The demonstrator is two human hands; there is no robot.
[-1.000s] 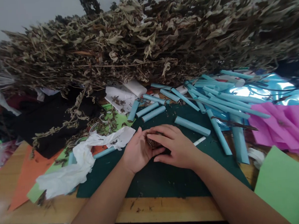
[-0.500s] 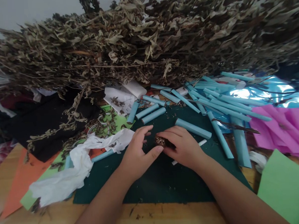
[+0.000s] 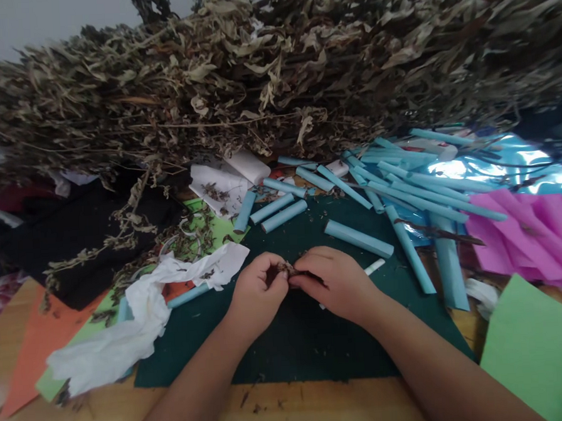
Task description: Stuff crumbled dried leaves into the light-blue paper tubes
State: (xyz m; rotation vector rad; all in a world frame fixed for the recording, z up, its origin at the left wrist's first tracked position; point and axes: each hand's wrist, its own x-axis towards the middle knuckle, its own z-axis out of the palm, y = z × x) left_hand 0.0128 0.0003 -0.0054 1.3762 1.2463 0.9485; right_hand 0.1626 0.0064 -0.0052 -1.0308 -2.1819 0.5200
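Between my two hands is a small brown clump of dried leaves (image 3: 288, 269), mostly covered by fingers. My left hand (image 3: 259, 293) pinches its left side with thumb and curled fingers. From the right, my right hand (image 3: 336, 280) closes on the same clump with its fingertips. Both hands are above a dark green sheet (image 3: 317, 353). A blue paper roll (image 3: 359, 238) lies beyond my right hand, and a thin white stick (image 3: 375, 266) lies just beside it.
Dried leafy stalks (image 3: 254, 67) are heaped along the back. Several blue paper rolls (image 3: 416, 191) pile up at the back right, near pink crepe paper (image 3: 522, 238). Crumpled white tissue (image 3: 145, 312) lies left, by a black cloth (image 3: 89, 239). A light green sheet (image 3: 537, 348) sits at right.
My left hand has gone from open fingers to a pinch on the leaf clump. My right hand has shifted slightly left with the clump, and the hands are closer together.
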